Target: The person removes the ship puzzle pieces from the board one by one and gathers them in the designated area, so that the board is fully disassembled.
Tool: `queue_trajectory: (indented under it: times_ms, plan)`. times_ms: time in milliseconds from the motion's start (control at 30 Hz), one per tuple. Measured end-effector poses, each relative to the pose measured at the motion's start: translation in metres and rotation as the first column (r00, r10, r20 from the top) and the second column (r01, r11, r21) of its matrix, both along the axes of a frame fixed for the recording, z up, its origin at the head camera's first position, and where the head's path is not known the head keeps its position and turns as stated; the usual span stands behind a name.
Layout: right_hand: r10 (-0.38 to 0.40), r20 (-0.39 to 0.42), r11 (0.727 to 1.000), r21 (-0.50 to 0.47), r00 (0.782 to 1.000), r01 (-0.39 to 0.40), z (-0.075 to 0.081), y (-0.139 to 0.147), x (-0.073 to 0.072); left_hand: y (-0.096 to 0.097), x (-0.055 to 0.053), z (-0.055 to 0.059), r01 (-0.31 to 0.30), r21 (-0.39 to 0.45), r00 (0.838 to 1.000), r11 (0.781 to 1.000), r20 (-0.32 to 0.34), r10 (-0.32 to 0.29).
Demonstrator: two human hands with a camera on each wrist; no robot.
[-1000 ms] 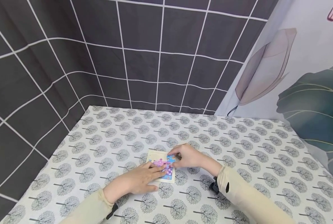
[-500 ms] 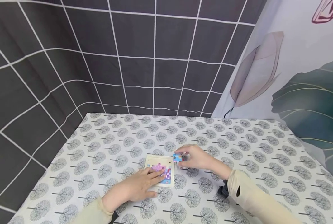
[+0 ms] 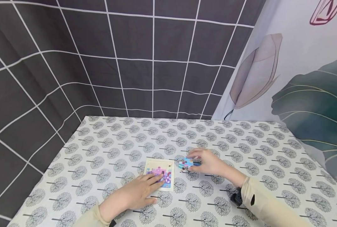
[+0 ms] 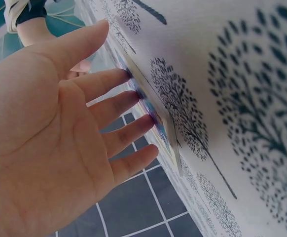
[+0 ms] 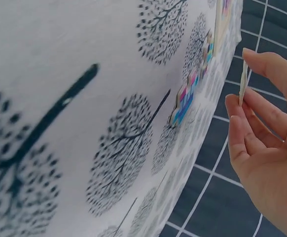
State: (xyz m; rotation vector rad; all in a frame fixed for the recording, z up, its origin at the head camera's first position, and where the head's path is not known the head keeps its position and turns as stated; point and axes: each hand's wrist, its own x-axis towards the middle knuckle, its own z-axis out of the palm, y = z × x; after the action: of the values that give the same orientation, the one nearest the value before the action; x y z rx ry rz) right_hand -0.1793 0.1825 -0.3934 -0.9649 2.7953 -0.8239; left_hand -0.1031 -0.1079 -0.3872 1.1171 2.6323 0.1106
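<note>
A small jigsaw board (image 3: 172, 180) with a pale rim lies on the table, a pink, purple and blue picture partly filling it. My left hand (image 3: 136, 192) rests its fingertips on the board's lower left part, fingers extended; the left wrist view shows them touching the puzzle face. To the right of the board, my right hand (image 3: 209, 162) pinches a blue puzzle piece (image 3: 188, 161) between thumb and fingertips. In the right wrist view this piece (image 5: 243, 81) appears edge-on, apart from the table. Under and beside it, loose puzzle pieces (image 5: 184, 102) lie on the cloth, partly hidden in the head view.
A white tablecloth (image 3: 123, 138) with grey tree prints covers the table. Behind and to the left hangs a dark curtain (image 3: 134, 75) with white grid lines. A pale curtain (image 3: 296, 75) with leaf prints hangs at the right.
My right hand has lifted the blue puzzle piece from the board's upper right and carried it right, over the loose pieces. My left hand stays on the board. The head view has shifted slightly.
</note>
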Motion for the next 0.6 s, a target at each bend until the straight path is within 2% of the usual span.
queue_trajectory:
  times_ms: [267, 600]
  plan:
    - [-0.049, -0.028, 0.999, -0.002, 0.998, 0.049, -0.005, 0.020, 0.006, -0.003, -0.002, -0.004, 0.040, -0.014, 0.998, 0.999, -0.054, -0.041]
    - [-0.047, -0.058, 0.998, -0.044, 0.997, 0.045, -0.011, 0.046, 0.009, -0.010, 0.002, -0.004, 0.049, 0.045, 0.997, 0.998, -0.057, -0.046]
